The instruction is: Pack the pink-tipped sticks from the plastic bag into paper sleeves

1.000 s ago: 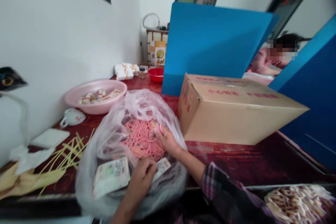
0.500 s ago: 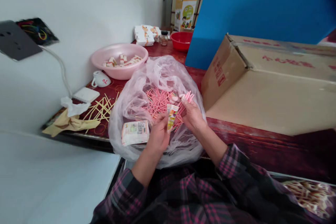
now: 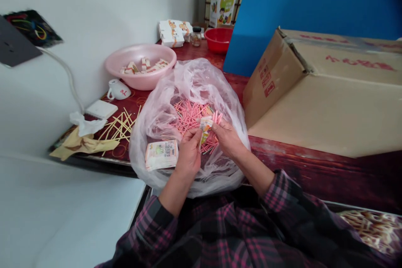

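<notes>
My left hand (image 3: 190,150) is closed on a small printed packet (image 3: 205,125), pinched between thumb and fingers. My right hand (image 3: 229,137) grips a few pink sticks (image 3: 217,116) at the packet's upper edge. Whether the stick ends are inside the packet I cannot tell. Both hands are over a clear plastic bag (image 3: 141,150) spread on the table. Inside it lies a heap of thin pink sticks (image 3: 190,116), partly hidden by my hands. A stack of flat printed packets (image 3: 161,155) rests at the bag's near left, beside my left hand.
Left of the bag are a pink basin (image 3: 109,65) holding small packets, a white mug (image 3: 119,90), yellow sticks (image 3: 121,125) and crumpled paper (image 3: 81,144). A large cardboard box (image 3: 326,109) stands right, before a blue panel (image 3: 301,4). A red basin (image 3: 218,42) sits behind.
My right hand has moved left with the pink sticks, bringing them against the packet's top. The left hand still holds the packet. The whole view has shifted slightly.
</notes>
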The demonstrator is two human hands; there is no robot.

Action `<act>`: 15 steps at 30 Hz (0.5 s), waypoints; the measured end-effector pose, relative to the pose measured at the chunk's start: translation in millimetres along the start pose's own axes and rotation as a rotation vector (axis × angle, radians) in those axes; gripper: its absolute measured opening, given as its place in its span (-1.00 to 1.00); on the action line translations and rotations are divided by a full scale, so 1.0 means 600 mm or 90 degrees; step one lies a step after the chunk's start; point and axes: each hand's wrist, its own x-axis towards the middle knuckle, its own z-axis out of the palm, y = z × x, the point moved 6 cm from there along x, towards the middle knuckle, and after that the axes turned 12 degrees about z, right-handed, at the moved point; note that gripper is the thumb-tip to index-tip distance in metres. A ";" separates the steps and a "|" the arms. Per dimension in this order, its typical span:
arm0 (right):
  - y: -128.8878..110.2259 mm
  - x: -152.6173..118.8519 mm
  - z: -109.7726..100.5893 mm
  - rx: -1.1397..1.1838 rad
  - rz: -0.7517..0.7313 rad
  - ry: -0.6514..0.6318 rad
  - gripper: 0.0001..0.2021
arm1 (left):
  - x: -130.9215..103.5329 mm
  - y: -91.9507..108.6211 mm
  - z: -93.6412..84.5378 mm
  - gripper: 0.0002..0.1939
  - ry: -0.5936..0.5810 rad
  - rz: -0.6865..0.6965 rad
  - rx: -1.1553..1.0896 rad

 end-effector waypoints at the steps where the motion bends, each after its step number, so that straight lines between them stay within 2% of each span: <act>1: 0.001 -0.002 0.000 0.023 0.004 -0.006 -0.64 | 0.002 0.002 0.000 -0.72 0.002 0.009 0.010; 4: 0.003 -0.002 -0.011 0.123 0.011 0.012 -0.68 | 0.009 0.006 -0.007 -0.71 0.024 0.029 0.028; 7: 0.001 0.005 -0.035 0.227 0.017 0.058 -0.60 | 0.015 0.013 -0.025 -0.68 0.059 0.046 0.045; 10: 0.001 0.009 -0.050 0.288 0.010 0.071 -0.56 | 0.017 0.025 -0.036 -0.70 0.055 0.082 0.079; 12: 0.005 0.008 -0.053 0.242 -0.015 0.074 -0.58 | 0.016 0.036 -0.038 -0.75 0.046 0.134 0.105; 15: 0.022 0.003 -0.047 0.045 -0.035 0.065 -0.61 | 0.010 0.046 -0.036 -0.78 0.037 0.196 0.140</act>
